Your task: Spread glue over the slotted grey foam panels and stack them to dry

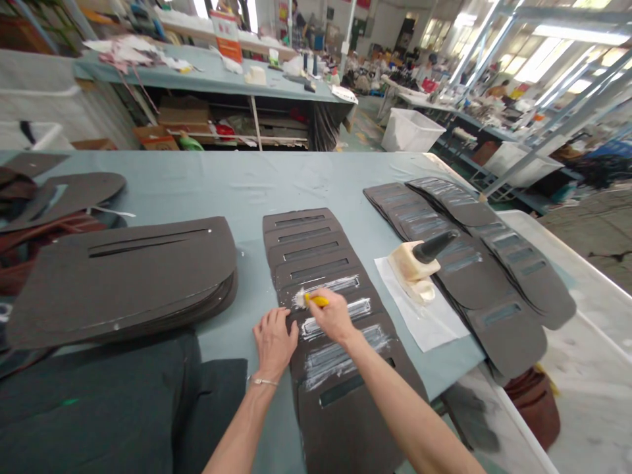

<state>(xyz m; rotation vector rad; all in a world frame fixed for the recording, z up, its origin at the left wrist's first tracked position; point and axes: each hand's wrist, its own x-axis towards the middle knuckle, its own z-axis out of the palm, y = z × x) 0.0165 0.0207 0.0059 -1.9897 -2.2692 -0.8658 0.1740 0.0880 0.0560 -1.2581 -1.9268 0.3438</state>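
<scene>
In the middle, a row of overlapping dark grey panels (345,421) runs toward me, each with a narrow slot. White paste, likely glue, is smeared around several of the slots. My right hand (333,316) grips a small yellow-handled brush (316,300), its white-coated tip touching a panel at the left end of a slot. My left hand (275,339) lies with its fingers stretched over the panels' left edge, holding nothing. A cream bottle with a black cone nozzle (412,260) rests to the right on a white sheet (429,329).
A stack of larger grey slotted pieces (143,276) lies at left, above dark green material (99,401). More paste-marked panels (508,336) overlap along the right edge. Behind stands another table (197,76) with cloth and boxes. A white bin (409,130) stands on the floor.
</scene>
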